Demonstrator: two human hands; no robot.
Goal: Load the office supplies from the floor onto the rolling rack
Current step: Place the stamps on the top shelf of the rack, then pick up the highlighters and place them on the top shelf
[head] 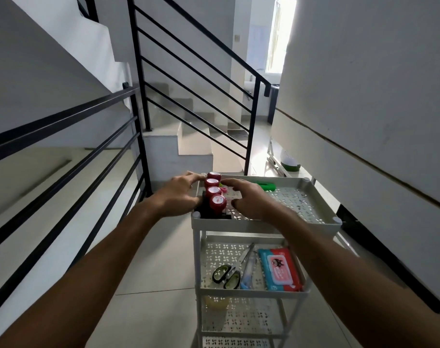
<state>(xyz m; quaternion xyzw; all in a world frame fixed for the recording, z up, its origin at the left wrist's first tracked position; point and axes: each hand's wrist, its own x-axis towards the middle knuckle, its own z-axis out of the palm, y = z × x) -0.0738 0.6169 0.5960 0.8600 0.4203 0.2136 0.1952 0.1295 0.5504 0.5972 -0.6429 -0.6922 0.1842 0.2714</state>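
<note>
At the 9 o'clock corner of the white rolling rack's (321, 223) top shelf, a row of four red-capped stamps (213, 192) is seen standing in a black holder (208, 210). The row is flanked by the left hand (178, 197) at 9 o'clock and the right hand (249, 199) at 3 o'clock, fingers loosely spread and curved; whether anything is gripped cannot be told. A green object (262, 185) is lying at the shelf's 12 o'clock edge. On the middle shelf, scissors (230, 268), a blue pen (247, 272) and a wipes packet (280, 268) are laid.
</note>
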